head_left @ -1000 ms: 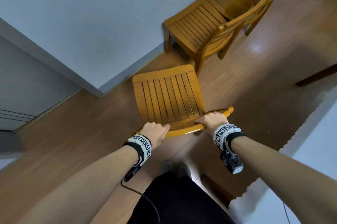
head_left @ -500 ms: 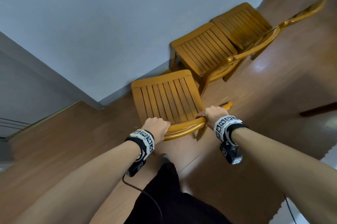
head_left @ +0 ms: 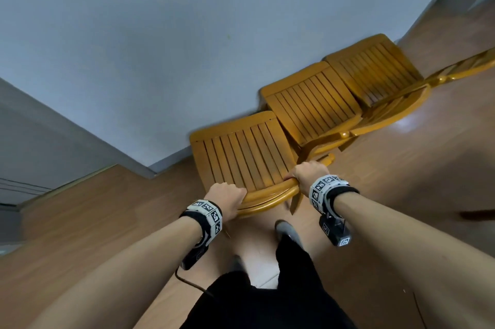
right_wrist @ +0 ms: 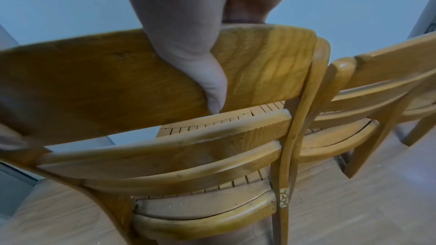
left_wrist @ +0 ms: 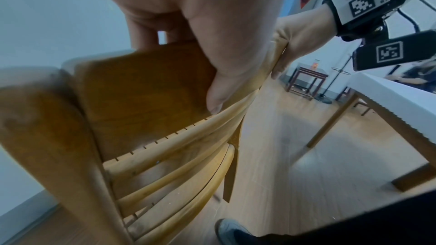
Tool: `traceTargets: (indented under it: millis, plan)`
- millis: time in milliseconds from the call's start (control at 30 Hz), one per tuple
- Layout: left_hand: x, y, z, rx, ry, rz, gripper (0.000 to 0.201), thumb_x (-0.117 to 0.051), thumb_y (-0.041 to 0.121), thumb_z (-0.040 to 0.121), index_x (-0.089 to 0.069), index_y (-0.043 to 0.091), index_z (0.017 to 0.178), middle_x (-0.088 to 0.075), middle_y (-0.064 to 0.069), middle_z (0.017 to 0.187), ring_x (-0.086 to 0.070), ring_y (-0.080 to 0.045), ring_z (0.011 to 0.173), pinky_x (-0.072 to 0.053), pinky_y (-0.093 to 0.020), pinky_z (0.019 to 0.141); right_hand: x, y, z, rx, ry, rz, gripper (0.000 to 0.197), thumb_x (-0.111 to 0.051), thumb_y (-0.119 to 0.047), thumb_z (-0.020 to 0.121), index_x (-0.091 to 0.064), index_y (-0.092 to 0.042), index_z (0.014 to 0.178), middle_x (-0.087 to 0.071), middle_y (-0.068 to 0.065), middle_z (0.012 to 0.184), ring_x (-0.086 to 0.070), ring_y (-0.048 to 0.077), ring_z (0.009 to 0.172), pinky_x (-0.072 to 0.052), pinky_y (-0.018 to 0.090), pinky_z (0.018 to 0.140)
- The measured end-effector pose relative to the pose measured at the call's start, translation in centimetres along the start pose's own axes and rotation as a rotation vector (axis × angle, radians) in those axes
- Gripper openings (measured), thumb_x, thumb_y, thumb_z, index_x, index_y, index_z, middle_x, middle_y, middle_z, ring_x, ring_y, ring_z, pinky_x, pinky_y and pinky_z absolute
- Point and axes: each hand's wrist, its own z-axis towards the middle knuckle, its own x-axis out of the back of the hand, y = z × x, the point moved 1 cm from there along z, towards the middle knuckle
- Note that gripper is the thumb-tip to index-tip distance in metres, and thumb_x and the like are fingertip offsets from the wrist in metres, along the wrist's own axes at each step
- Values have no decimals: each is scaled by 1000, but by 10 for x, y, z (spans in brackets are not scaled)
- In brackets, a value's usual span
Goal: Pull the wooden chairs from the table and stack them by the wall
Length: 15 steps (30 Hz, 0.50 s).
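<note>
Fingers (right_wrist: 213, 88) of both hands curl over curved, slatted wooden chair (head_left: 241, 152).

Honey-brown slatted chairs (head_left: 242, 157); grey-blue wall (head_left: 160, 34).

Soft, even, cool indoor light, moderately bright. A pale patch of glare lies on the wooden floor (head_left: 407, 122) toward the right edge of the head view, perhaps from an overhead lamp. Shadows are faint and diffuse. Wide-angle bending curves the wall (head_left: 160, 34) and skirting. In the left wrist view the near chair (left_wrist: 132, 100) post is smeared and out of focus; the right wrist view is sharper, softening at its edges.
</note>
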Motion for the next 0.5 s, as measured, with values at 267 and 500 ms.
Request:
traceTargets:
  millis: [267,500]
  plan:
    - [9,-2,45,135,-25,-59,20,-56,19,91,-56,25,110,-67,-1,99,-64,-26,88,-45,-34,69,9,34,55,164,49,-69,20,-68,-25,91,-67,-40,103,-62,-12,78,-63,16,79,-49,29,70]
    - [-6,-3,69,147,4,-82,19,-55,28,95,-54,28,114,-69,4,99,-65,-23,86,-39,-32,62,-6,54,83,295,116,-134,35,-61,-24,96,-62,-39,128,-71,-9,101,-65,18,93,-48,32,83]
